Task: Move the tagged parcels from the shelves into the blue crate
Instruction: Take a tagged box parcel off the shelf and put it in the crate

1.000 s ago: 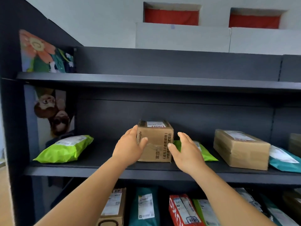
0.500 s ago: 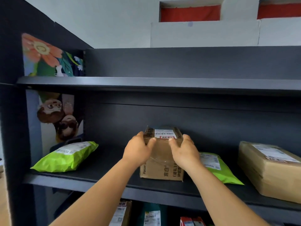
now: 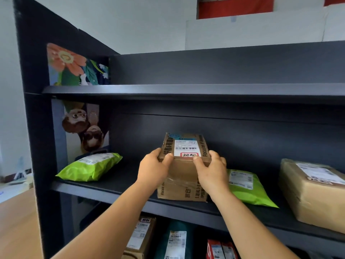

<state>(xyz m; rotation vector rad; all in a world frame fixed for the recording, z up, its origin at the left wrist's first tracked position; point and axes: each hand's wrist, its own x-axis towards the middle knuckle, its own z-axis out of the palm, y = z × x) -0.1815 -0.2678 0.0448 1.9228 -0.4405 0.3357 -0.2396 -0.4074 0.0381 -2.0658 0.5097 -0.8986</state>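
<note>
The cardboard box [image 3: 183, 165], red tag on its label, is stood on the middle shelf [image 3: 119, 186], long axis apparently running front to back. It is gripped by left hand [image 3: 153, 170] and right hand [image 3: 211, 171] on opposite sides, equally near.

Dark shelving [image 3: 186, 89], white wall [image 3: 130, 19]

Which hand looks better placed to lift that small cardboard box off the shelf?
Neither alone: the left hand grips the small cardboard box's left top edge, the right hand its right. If one had to, probably the right, since its fingers seem to wrap further round the side.
</note>
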